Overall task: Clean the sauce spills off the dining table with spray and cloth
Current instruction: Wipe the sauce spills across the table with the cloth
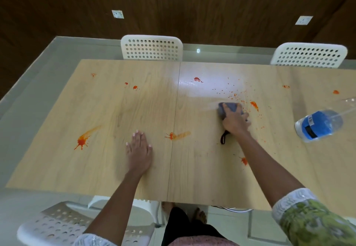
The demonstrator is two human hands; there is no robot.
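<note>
Nearest, a white chair [57, 224] sits tucked at the near edge of the table [115, 168], left of the person's legs. Going by the spills, cleaning looks barely begun. Far left, a big red splat [82, 139] with a smeared tail is untouched, as are small drops [134, 87] toward the far side. The left hand [139, 149] lies flat on the wood, fingers straight, holding nothing. Just right of it, at the seam, a splat [170, 136] trails an orange smear. A blob [197, 79] sits under the lamp glare. The right hand [236, 120] presses down on a grey cloth [228, 109], fingers curled over it, at the edge of a wet streak and a field of fine specks [237, 95]. More spots remain right of it and nearer the person. The bottle [318, 125] stands well to the right.

Pale wood-grain laminate, two panels joined; grey tiled floor, dark wood wall with two sockets, two more white chairs opposite.
</note>
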